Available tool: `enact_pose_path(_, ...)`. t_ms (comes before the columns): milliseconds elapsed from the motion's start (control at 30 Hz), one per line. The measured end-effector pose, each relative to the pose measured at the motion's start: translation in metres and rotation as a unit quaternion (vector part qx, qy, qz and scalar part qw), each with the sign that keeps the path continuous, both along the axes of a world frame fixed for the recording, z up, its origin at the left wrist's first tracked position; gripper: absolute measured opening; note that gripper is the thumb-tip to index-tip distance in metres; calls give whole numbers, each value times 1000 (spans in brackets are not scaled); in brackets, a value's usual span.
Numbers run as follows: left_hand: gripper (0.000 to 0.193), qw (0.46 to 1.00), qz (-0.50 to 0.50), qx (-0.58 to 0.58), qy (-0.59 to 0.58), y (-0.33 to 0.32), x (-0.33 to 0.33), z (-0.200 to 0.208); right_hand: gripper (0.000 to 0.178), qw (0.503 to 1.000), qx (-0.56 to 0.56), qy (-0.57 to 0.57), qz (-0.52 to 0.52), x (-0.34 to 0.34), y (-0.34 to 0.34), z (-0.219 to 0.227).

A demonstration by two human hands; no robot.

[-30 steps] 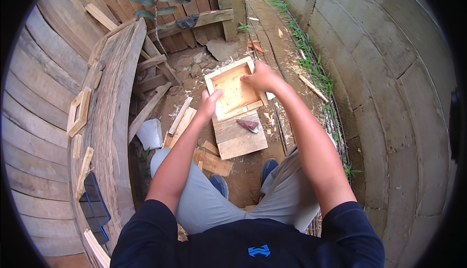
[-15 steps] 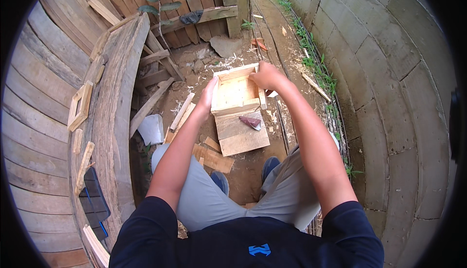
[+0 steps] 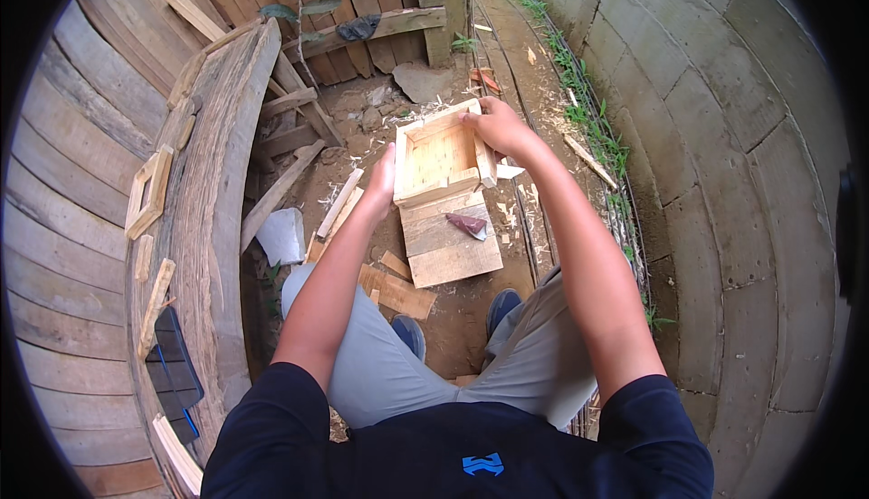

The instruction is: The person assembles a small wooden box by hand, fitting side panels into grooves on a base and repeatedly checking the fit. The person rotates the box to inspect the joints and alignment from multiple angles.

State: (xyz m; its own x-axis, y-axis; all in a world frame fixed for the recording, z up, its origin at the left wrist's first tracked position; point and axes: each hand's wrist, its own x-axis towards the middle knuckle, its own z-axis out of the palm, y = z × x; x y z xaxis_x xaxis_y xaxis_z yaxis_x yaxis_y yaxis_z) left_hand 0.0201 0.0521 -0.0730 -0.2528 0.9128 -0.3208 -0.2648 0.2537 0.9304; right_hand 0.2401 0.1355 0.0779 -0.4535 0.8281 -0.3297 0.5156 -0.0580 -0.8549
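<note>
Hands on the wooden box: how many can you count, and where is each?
2: the left hand lies against the wooden box on its left; the right hand grips its far right corner. Some fingers are hidden.

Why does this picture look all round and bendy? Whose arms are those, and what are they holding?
There's no robot here, just a person using two bare hands. The camera is worn on their head, looking down, and its very wide lens bends straight edges. The left hand is against one side of an open wooden box; the right hand grips the other side, near the far corner. Nearer the person's feet, a folded dark red sheet lies on a wooden board. On the bench at the left are a small wooden frame and a dark, blue-edged object.
</note>
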Motion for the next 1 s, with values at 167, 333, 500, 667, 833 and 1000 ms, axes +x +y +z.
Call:
enact_pose_path(167, 68, 996, 6, 83, -42, -3, 14, 19, 60, 991, 123, 38, -38, -7, 6, -18)
enact_pose_path(333, 73, 985, 2, 42, 165, -8, 31, 42, 65, 982, 153, 79, -73, 0, 19, -29)
enact_pose_path(500, 63, 991, -45, 75, 99, -16, 32, 53, 67, 984, 168, -13, -58, -2, 6, -13)
enact_pose_path(667, 52, 973, 12, 124, 196, -18, 24, 46, 61, 962, 209, -163, 62, 1, -9, 6)
enact_pose_path(833, 57, 951, -34, 122, 283, -20, 33, 63, 64, 945, 201, -200, 161, 14, -3, -8)
enact_pose_path(1000, 62, 935, -72, 147, 316, -22, 36, 58, 54, 949, 143, -190, 205, 7, -8, 1)
